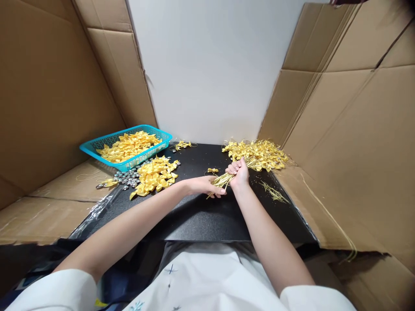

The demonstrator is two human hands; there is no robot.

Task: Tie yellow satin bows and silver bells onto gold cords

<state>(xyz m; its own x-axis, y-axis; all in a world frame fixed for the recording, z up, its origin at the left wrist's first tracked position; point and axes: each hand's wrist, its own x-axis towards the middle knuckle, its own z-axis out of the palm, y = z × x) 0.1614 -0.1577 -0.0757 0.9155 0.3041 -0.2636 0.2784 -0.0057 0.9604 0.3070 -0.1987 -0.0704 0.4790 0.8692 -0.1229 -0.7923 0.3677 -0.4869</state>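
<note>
My right hand (239, 173) is closed in a fist around a bundle of thin shiny gold cords (223, 179). The cords stick out on both sides of the fist. At their lower left ends is my left hand (205, 186), its thumb and fingers loosely around the strands, with a few tips poking out beneath. A single small yellow bow (213, 170) lies just beyond the left hand. Behind the right hand spreads a pile of yellow bows with gold cords (259, 152). Some loose cut gold cords (274, 192) lie right of my right wrist.
A turquoise basket (125, 165) of yellow bows stands at the left. Before it are a heap of yellow bows (156, 174) and silvery round pieces (127, 177). More bows (183, 144) lie at the back of the black tabletop (194, 226). Cardboard walls (353, 142) flank both sides.
</note>
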